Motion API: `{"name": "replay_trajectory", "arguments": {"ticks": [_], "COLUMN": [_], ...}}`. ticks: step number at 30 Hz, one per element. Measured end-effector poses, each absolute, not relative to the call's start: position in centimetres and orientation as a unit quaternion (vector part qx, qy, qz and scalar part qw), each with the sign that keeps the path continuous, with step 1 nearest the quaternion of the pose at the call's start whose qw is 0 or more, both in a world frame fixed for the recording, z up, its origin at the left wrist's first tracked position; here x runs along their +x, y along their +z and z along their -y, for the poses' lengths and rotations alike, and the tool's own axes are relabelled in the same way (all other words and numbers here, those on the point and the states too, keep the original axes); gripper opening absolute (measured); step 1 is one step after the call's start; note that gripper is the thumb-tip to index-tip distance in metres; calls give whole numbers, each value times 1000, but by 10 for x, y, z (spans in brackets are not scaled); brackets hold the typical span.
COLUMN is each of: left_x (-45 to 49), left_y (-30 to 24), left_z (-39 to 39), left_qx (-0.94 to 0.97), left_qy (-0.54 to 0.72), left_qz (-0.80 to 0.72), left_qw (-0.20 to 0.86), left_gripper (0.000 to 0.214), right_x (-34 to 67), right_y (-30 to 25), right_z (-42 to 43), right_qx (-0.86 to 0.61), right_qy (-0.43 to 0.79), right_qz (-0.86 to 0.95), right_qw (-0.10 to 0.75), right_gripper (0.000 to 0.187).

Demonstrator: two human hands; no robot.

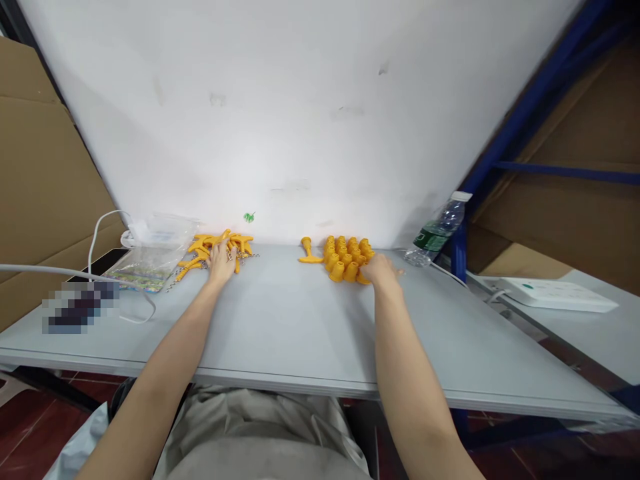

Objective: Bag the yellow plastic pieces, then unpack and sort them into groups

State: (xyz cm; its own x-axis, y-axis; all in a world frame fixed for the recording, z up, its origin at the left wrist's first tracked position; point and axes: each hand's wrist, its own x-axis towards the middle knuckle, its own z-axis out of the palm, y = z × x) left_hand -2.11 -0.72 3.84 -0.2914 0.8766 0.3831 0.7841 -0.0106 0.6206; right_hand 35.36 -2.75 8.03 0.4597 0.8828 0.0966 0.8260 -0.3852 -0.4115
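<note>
My left hand (222, 260) reaches to the far edge of the grey table (300, 333) and rests on a pile of flat yellow star-shaped pieces (220, 243) with small metal chains; its fingers curl over them. My right hand (383, 270) lies at the right side of a cluster of several upright yellow plastic pieces (347, 255), fingers touching the nearest ones. A single yellow piece (307, 252) lies apart to the left of that cluster. Whether either hand grips a piece is hidden.
A clear plastic bag (153, 250) and a white cable (100, 230) lie at the far left beside a dark device. A water bottle (440, 230) leans at the far right. A white power strip (555, 293) sits on the neighbouring table. White wall behind, cardboard at both sides.
</note>
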Motion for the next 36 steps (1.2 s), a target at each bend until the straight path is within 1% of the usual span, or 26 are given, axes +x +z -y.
{"name": "replay_trajectory", "arguments": {"ticks": [3, 10, 13, 15, 17, 19, 22, 26, 29, 32, 36], "left_x": [-21, -24, -25, -27, -28, -30, -33, -35, -35, -34, -33], "left_y": [38, 27, 23, 22, 21, 20, 17, 14, 13, 15, 17], "left_z": [8, 4, 1, 0, -2, -3, -6, -8, -8, -7, -6], "left_qx": [605, 628, 638, 642, 647, 649, 648, 653, 660, 666, 669], "left_qy": [373, 312, 287, 282, 286, 298, 318, 319, 305, 278, 261], "left_qz": [-701, -711, -713, -711, -706, -699, -692, -687, -686, -691, -692], "left_qw": [62, 57, 51, 44, 38, 33, 21, 16, 21, 43, 74], "left_gripper": [49, 59, 71, 81, 88, 90, 89, 83, 81, 78, 69], "right_x": [353, 354, 347, 336, 320, 301, 271, 247, 241, 240, 237], "right_y": [80, 81, 85, 87, 85, 79, 62, 38, 30, 30, 35], "right_z": [26, 27, 30, 31, 29, 27, 22, 17, 14, 15, 19], "right_qx": [-855, -852, -840, -798, -741, -695, -649, -656, -673, -660, -581], "right_qy": [94, 84, 6, -59, -99, -116, -134, -137, -119, -100, -38], "right_qz": [481, 483, 487, 523, 580, 640, 707, 722, 718, 734, 799], "right_qw": [170, 183, 239, 294, 323, 307, 247, 174, 135, 127, 149], "right_gripper": [38, 36, 34, 31, 29, 29, 30, 42, 50, 49, 43]}}
